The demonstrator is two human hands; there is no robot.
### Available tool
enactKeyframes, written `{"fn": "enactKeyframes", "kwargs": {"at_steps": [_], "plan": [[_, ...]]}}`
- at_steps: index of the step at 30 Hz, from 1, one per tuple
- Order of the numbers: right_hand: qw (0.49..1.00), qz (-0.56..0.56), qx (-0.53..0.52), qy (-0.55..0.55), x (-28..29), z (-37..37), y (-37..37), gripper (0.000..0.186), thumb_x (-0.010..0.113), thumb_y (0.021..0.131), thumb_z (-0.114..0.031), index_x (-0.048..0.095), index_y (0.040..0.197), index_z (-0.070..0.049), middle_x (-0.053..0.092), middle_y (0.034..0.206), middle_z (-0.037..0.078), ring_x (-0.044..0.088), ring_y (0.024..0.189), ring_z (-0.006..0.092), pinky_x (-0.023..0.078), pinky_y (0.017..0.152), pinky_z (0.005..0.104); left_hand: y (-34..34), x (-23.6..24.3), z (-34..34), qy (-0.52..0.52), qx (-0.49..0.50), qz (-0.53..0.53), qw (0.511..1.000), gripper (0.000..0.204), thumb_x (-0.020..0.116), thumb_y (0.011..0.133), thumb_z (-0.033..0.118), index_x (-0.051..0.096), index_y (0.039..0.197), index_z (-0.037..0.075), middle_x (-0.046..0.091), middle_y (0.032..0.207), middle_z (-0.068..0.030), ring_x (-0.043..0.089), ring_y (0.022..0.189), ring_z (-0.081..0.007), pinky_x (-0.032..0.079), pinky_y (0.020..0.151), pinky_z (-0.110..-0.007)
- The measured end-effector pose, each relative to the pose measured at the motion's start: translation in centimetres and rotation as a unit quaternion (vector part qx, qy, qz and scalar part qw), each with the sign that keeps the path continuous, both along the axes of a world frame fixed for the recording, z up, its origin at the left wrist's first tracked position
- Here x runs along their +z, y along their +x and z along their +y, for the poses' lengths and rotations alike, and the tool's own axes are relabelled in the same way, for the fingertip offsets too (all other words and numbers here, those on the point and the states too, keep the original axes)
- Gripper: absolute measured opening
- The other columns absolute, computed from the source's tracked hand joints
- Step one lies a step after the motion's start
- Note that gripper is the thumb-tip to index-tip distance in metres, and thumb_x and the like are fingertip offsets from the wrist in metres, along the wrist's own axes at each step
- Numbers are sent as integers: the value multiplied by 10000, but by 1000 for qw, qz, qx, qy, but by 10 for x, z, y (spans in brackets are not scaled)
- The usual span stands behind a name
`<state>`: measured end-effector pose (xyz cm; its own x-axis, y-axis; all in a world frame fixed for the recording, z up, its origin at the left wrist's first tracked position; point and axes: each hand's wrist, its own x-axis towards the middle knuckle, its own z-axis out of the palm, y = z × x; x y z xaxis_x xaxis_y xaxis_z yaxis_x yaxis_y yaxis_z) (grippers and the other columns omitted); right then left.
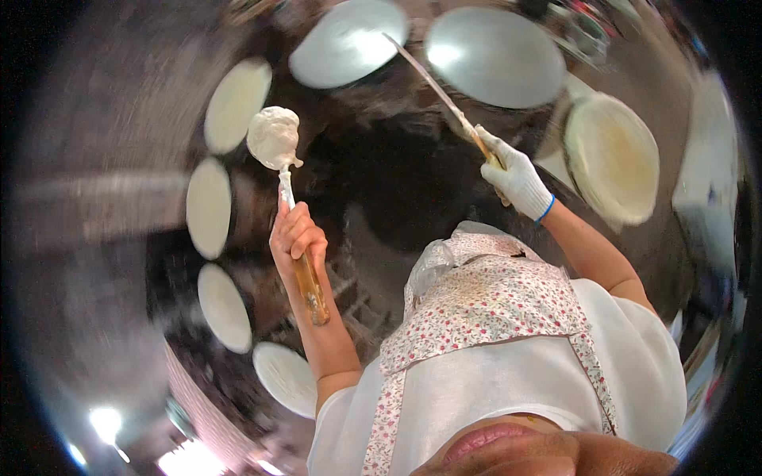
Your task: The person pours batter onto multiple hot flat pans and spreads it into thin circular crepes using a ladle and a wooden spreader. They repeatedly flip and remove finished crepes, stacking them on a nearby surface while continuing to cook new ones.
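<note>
My bare left hand (298, 234) is closed on a wooden-handled tool (309, 289), held upright with a thick white lump of batter (274, 139) on its top end. My right hand (514, 178), in a white knit glove with a blue cuff, is closed on a long, thin spatula (432, 83) with a wooden handle. Its tip reaches toward two bare grey round plates (345, 44) (492, 59) at the top. Just right of that hand, a round plate (611, 163) bears a pale yellowish layer.
More round plates (208, 208) with pale layers curve down the left side in a ring around me, over a dark structure. A grey-white object (698, 174) stands at the far right, with small items (587, 36) at the upper right. Bright lights shine at lower left.
</note>
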<state>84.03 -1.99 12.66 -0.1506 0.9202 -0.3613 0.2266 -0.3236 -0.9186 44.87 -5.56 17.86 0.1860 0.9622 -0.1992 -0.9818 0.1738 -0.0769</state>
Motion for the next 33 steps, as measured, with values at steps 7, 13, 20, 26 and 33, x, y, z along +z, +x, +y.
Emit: {"fn": "enactKeyframes", "kwargs": {"at_steps": [7, 13, 20, 26, 33], "plan": [[951, 88, -296, -18, -23, -24, 87, 702, 523, 941, -62, 436, 1628, -174, 528, 745, -8, 485, 464, 77, 436, 408, 265, 172, -27, 220, 1, -337, -103, 936, 406, 403, 1165, 289, 416, 801, 108, 409, 598, 13, 407, 453, -109, 436, 450, -264], [882, 77, -464, -39, -34, -38, 74, 730, 542, 901, -73, 434, 1621, -127, 541, 728, 14, 502, 445, 104, 445, 389, 277, 314, -106, 302, 3, -481, 13, 877, 319, 425, 1162, 298, 562, 1046, 35, 427, 709, 22, 431, 521, -84, 430, 465, -265], [795, 93, -598, -49, -57, -20, 9, 700, 541, 891, -57, 472, 1588, -75, 555, 723, 19, 487, 436, 103, 418, 373, 277, 372, -133, 284, 242, -441, 584, 637, 479, 482, 1142, 247, 446, 1617, 196, 473, 685, 18, 479, 542, -97, 407, 458, -268], [767, 39, -634, -87, -70, 14, -18, 673, 562, 903, -80, 491, 1572, -52, 572, 736, 31, 492, 469, 106, 436, 421, 297, 373, -215, 325, 595, -148, 716, 333, 461, 566, 1059, 170, 589, 1513, 249, 644, 734, -229, 606, 573, -362, 476, 571, -476], [758, -177, -628, 23, -123, 37, -35, 638, 674, 978, -237, 493, 1570, -85, 628, 1452, 182, 661, 1257, 314, 506, 1041, 344, 361, -206, 369, 595, -101, 768, 214, 438, 537, 1092, 266, 569, 1528, 291, 670, 724, -238, 663, 617, -371, 509, 615, -482]]}}
